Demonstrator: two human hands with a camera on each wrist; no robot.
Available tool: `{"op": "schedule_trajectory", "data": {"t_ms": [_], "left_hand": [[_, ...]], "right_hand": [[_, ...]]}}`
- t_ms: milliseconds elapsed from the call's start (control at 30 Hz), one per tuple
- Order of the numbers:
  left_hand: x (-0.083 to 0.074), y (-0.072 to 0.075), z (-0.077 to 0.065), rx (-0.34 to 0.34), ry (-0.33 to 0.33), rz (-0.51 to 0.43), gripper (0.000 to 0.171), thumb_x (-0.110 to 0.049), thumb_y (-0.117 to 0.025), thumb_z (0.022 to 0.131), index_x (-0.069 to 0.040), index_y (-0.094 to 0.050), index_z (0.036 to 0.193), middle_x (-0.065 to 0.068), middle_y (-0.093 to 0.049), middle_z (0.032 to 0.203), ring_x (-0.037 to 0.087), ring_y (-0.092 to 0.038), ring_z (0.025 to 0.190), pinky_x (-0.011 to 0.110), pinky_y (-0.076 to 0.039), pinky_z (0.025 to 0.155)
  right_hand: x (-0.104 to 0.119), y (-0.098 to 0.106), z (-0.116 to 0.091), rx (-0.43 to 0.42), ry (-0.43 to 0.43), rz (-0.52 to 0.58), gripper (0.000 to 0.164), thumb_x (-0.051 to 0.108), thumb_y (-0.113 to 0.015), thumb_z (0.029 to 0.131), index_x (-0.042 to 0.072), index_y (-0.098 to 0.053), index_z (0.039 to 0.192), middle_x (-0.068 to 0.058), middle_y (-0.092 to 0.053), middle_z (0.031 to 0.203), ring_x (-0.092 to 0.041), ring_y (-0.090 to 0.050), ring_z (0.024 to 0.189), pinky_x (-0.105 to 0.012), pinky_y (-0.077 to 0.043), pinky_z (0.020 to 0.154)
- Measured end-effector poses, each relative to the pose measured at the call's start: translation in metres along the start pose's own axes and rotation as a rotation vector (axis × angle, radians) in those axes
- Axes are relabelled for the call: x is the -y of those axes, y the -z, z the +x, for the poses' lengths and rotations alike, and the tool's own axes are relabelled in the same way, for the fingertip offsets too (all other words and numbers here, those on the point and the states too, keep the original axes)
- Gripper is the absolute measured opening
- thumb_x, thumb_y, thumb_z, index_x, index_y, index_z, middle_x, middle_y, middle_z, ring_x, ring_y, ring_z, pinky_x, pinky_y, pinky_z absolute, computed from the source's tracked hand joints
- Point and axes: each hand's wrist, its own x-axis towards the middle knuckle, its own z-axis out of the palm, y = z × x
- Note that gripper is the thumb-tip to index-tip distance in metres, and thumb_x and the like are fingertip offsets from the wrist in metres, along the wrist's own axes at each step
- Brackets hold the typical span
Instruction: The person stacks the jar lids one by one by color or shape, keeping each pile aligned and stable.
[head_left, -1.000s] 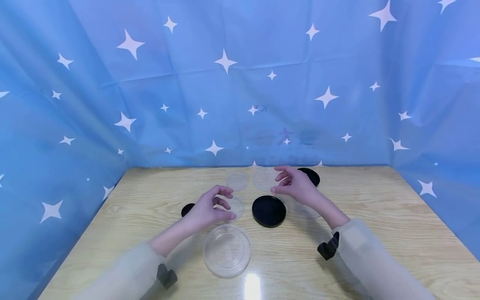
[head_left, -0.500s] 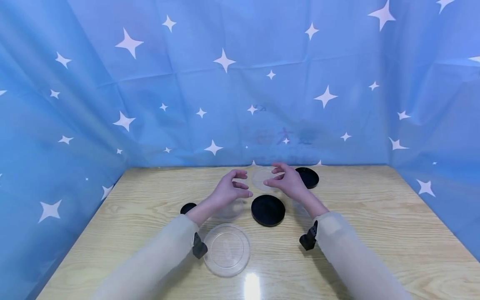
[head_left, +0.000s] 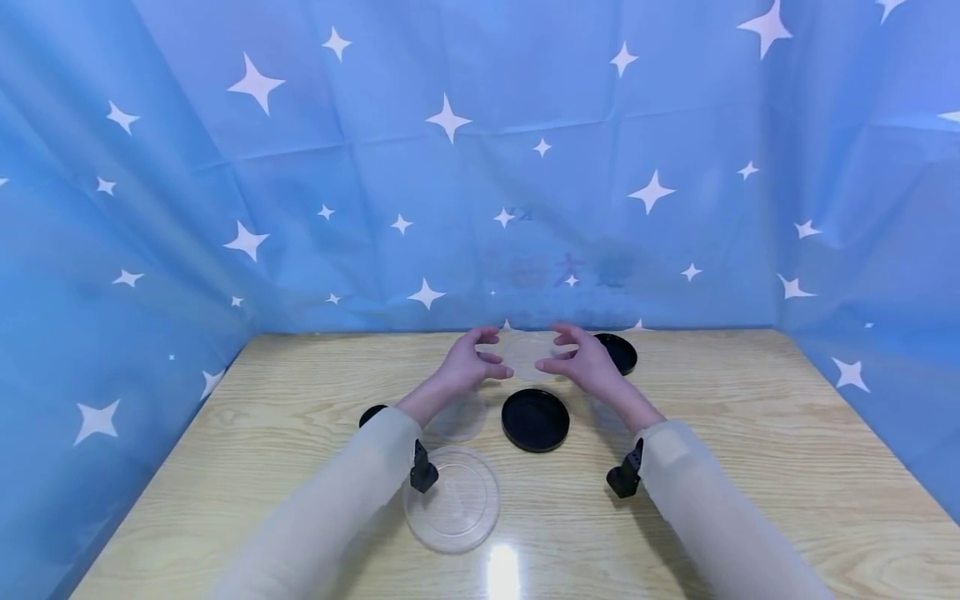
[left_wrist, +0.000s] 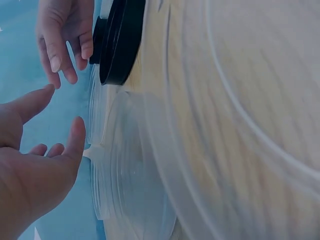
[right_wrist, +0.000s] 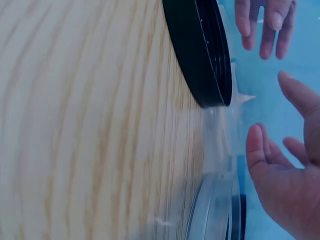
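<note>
My left hand (head_left: pixel 463 363) hovers over the far part of the table with its fingers bent loosely and holding nothing. Facing it, my right hand (head_left: pixel 588 363) is held the same way, its thumb and fingers apart. Between the two hands lies a clear round lid (head_left: pixel 528 360), which neither seems to touch. In the left wrist view the right hand (left_wrist: pixel 65 40) appears beyond the left hand (left_wrist: pixel 37 172), with air between them. Just in front of the hands is a round black lid (head_left: pixel 536 421), also large in the right wrist view. Another clear disc (head_left: pixel 460 418) lies partly behind my left forearm.
A larger clear lid (head_left: pixel 452 504) lies nearest me, partly behind the left sleeve. One black lid (head_left: pixel 618 354) sits at the back right, and a smaller black one (head_left: pixel 371 414) peeks out left of the left forearm. A blue star-patterned curtain (head_left: pixel 450 208) rises behind the wooden table (head_left: pixel 720 392).
My left hand has moved forward and to the right, toward the right hand. The right hand has shifted only slightly. The discs have stayed in place.
</note>
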Motion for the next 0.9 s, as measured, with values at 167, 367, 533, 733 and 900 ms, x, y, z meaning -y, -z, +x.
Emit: {"op": "schedule_trajectory", "data": {"t_ms": [167,367,533,733,900], "left_hand": [[0.001,-0.002,0.001,-0.034,0.015,0.073,0.081,0.003,-0.083,0.081,0.000,-0.042,0.151,0.021,-0.047,0.149,0.035,-0.059,0.123,0.037,-0.057,0.090],[0.002,-0.006,0.001,-0.059,0.022,0.137,0.084,0.004,-0.085,0.078,0.000,-0.044,0.151,0.020,-0.049,0.147,0.035,-0.060,0.121,0.037,-0.057,0.090],[0.001,-0.009,0.001,-0.060,0.026,0.161,0.085,0.004,-0.085,0.078,0.000,-0.043,0.151,0.020,-0.048,0.147,0.034,-0.060,0.120,0.037,-0.056,0.091],[0.001,-0.010,0.002,-0.077,0.038,0.164,0.087,0.004,-0.085,0.077,-0.002,-0.042,0.153,0.023,-0.047,0.149,0.037,-0.058,0.124,0.038,-0.056,0.093],[0.000,-0.011,0.002,-0.088,0.028,0.164,0.086,0.002,-0.085,0.078,-0.002,-0.043,0.152,0.022,-0.049,0.148,0.037,-0.059,0.124,0.040,-0.056,0.093]], "right_hand": [[-0.003,0.000,0.000,0.012,-0.003,-0.002,0.083,0.023,-0.076,0.095,0.005,-0.028,0.161,-0.025,-0.044,0.149,-0.046,-0.051,0.130,-0.051,-0.054,0.094],[-0.005,0.001,0.001,0.037,-0.009,-0.009,0.087,0.025,-0.076,0.095,0.005,-0.025,0.162,-0.025,-0.043,0.151,-0.045,-0.051,0.131,-0.051,-0.053,0.095],[-0.007,0.001,0.002,0.038,-0.009,-0.011,0.088,0.026,-0.078,0.094,0.006,-0.025,0.162,-0.024,-0.042,0.152,-0.045,-0.052,0.130,-0.051,-0.054,0.094],[-0.006,0.000,0.001,0.039,-0.025,-0.018,0.087,0.024,-0.077,0.094,0.005,-0.026,0.162,-0.025,-0.042,0.152,-0.045,-0.050,0.132,-0.051,-0.052,0.096],[-0.005,0.001,0.000,0.036,-0.027,-0.028,0.087,0.024,-0.076,0.095,0.003,-0.025,0.162,-0.026,-0.041,0.153,-0.046,-0.050,0.133,-0.052,-0.052,0.097]]}}
